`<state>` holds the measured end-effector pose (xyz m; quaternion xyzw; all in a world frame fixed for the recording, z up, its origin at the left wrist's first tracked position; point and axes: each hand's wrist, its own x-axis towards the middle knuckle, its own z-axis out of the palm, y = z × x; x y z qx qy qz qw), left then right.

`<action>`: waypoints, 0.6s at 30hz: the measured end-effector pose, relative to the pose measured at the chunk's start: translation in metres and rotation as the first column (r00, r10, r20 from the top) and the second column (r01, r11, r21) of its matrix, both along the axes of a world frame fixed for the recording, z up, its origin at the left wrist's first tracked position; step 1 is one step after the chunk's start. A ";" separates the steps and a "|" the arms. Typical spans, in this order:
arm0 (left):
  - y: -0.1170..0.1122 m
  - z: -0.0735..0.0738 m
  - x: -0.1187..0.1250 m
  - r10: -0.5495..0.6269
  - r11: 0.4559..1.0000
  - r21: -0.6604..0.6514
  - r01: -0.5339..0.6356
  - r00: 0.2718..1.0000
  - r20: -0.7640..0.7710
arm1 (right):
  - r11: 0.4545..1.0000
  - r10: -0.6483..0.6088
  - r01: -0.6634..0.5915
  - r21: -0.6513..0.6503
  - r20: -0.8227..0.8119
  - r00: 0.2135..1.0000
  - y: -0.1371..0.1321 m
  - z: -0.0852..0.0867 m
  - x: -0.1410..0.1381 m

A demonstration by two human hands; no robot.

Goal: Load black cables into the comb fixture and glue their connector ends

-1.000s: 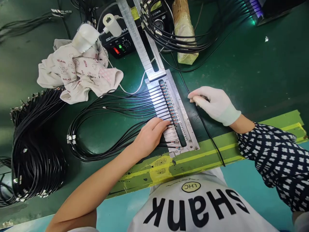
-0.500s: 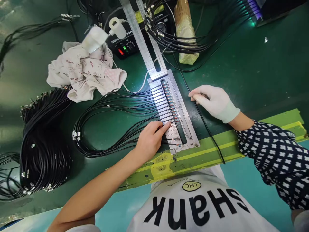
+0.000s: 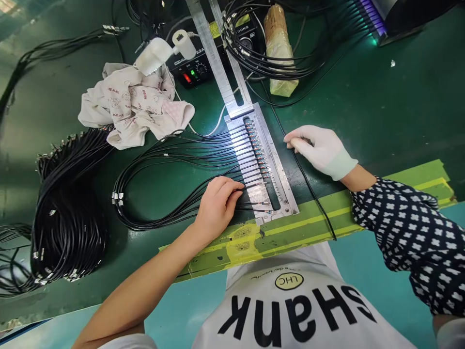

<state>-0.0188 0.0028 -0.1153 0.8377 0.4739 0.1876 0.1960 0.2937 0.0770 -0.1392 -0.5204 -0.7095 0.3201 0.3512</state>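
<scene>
The slotted metal jig (image 3: 272, 155) lies flat on the green bench (image 3: 363, 111), between the two hands. Its long axis runs away from the wearer, the far end leaning left. Black cables (image 3: 119, 186) loop in from the left and lie across it side by side, stripped ends (image 3: 258, 150) pointing right over the slot.

The bare left hand (image 3: 218, 203) is at the jig's left edge, thumb and forefinger bent at one cable; a firm grip cannot be confirmed. The gloved right hand (image 3: 321, 150) has thumb and fingertips brought together beside the loose black cable (image 3: 307, 182); whether anything is pinched cannot be told.

Change noted: half a second earlier the left fingertips reached onto the jig near its slot; they have since drawn back leftward. The right hand's posture is unchanged.
</scene>
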 end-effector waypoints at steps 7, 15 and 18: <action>0.004 -0.006 0.016 0.000 0.996 0.085 -0.005 0.998 0.060 | 1.000 -0.008 0.008 -0.008 0.012 1.000 0.000 0.000 -0.001; 0.009 -0.012 0.015 -0.127 0.981 0.141 0.130 0.991 -0.031 | 1.000 -0.006 0.006 -0.009 0.011 1.000 0.002 -0.001 -0.001; 0.010 -0.010 0.016 -0.144 0.984 0.102 0.147 0.989 -0.043 | 1.000 -0.009 0.009 -0.018 0.010 1.000 0.002 -0.001 -0.001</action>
